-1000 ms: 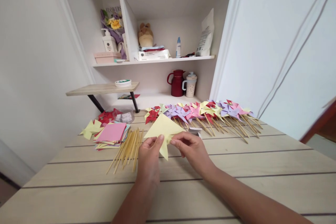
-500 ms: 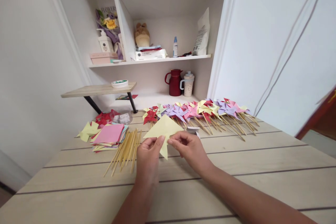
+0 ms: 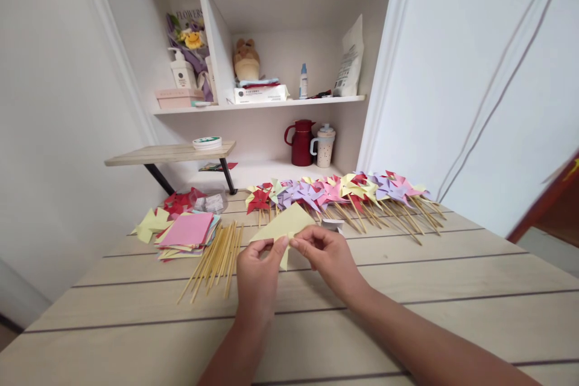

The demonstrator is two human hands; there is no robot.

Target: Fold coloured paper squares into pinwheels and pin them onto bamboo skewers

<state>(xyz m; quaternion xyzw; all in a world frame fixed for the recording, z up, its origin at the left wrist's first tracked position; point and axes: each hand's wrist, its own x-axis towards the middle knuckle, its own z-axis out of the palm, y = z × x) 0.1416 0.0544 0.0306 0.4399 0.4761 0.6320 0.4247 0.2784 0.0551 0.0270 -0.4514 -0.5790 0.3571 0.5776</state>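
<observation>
The left hand [image 3: 257, 266] and right hand [image 3: 328, 252] pinch the pale-yellow paper [image 3: 287, 221] toward twelve o'clock; the step seems corner-folding, and next (I judge) its centre needs steady pressing.

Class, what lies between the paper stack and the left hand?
The head view shows thin tan sticks lying between the paper stack and the left hand.

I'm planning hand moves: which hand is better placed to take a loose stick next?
Probably the left hand: the loose sticks lie beside it, while the right hand is farther off. Both pinch the yellow paper, so the right would have to hold it alone.
</observation>
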